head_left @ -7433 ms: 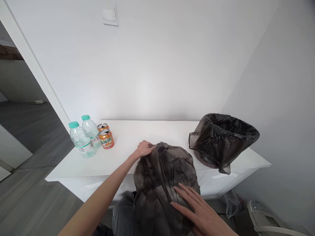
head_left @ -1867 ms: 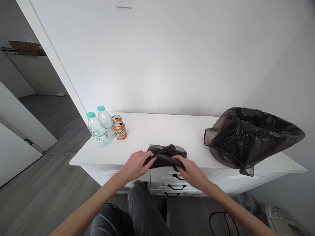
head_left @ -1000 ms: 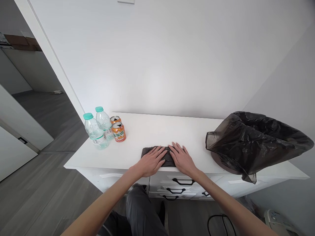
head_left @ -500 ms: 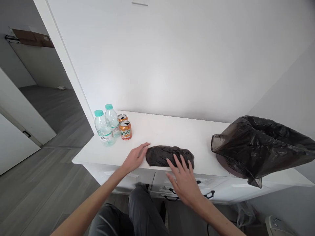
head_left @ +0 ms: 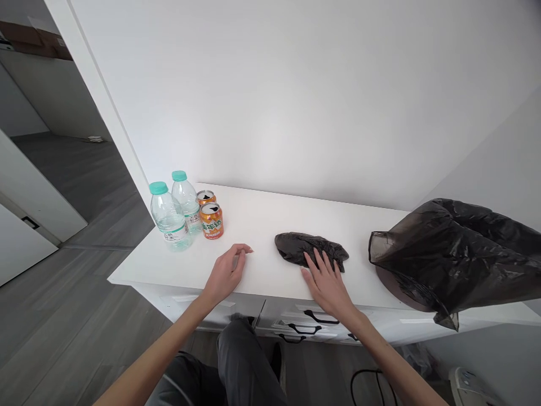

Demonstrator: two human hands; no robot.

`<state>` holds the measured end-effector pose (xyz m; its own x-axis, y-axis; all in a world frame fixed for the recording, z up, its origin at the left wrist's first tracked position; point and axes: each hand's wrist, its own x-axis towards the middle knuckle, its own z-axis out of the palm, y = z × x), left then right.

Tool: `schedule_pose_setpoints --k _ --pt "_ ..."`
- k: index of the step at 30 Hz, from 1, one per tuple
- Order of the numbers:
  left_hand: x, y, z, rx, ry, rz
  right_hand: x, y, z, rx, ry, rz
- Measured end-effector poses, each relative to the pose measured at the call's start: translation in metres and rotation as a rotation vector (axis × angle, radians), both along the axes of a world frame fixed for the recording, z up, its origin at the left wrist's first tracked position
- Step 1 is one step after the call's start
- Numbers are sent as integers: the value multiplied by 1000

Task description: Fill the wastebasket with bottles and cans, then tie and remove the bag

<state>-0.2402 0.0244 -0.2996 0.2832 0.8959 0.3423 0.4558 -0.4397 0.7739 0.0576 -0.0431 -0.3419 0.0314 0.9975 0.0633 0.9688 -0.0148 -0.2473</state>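
A folded black plastic bag (head_left: 293, 246) lies flattened on the white cabinet top. My right hand (head_left: 329, 286) rests on its right part, palm down with the fingers stretched out and apart. To the left of the bag, my left hand (head_left: 226, 274) is held low over the cabinet top, its fingers loosely bent and the thumb a little apart. It touches no object and holds nothing. Farther right stands a round brown bin (head_left: 395, 293), with another black bag (head_left: 460, 259) draped over it; the bag hides most of the bin.
Two clear water bottles with teal caps, a front one (head_left: 171, 223) and a rear one (head_left: 186, 197), stand at the left end. Beside them are two orange drink cans, a front one (head_left: 212, 221) and a rear one (head_left: 206, 196). The wall (head_left: 270, 101) rises behind the cabinet top (head_left: 262, 208).
The folded bag has slid back and to the right, with my right hand on it. My left hand has come away from the bag's left end.
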Motion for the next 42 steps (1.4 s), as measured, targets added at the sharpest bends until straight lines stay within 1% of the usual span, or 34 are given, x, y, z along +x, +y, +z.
schedule_pose_setpoints --k 4,7,9,11,13,18,23,27,30,33,37,39,42 --pt "3 3 -1 -23 17 33 33 27 1 -31 -13 -57" --pt "5 4 -1 -26 35 41 58 45 -3 6 -17 -104" --pt "5 4 -1 -20 50 46 70 51 -5 45 -12 -103" --pt "6 4 0 -17 65 52 75 51 -7 69 1 -72" --pt "6 4 0 -19 77 57 75 44 -8 74 18 -29" --pt "7 3 -1 -7 90 62 71 18 -5 72 42 53" --pt "8 1 -1 15 122 59 66 -11 -2 62 40 62" --pt "7 -1 -1 52 150 41 48 -32 0 87 32 50" --pt "6 -2 -2 69 169 41 31 -34 1 69 16 47" --pt "6 -2 -3 77 172 44 19 -18 3 -5 11 -18" --pt "6 -2 -3 77 169 46 19 20 4 -84 3 -118" --pt "6 -2 -3 76 174 42 29 41 2 -86 -9 -167" --pt "5 -1 -2 72 183 42 59 71 -5 -66 -31 -238"
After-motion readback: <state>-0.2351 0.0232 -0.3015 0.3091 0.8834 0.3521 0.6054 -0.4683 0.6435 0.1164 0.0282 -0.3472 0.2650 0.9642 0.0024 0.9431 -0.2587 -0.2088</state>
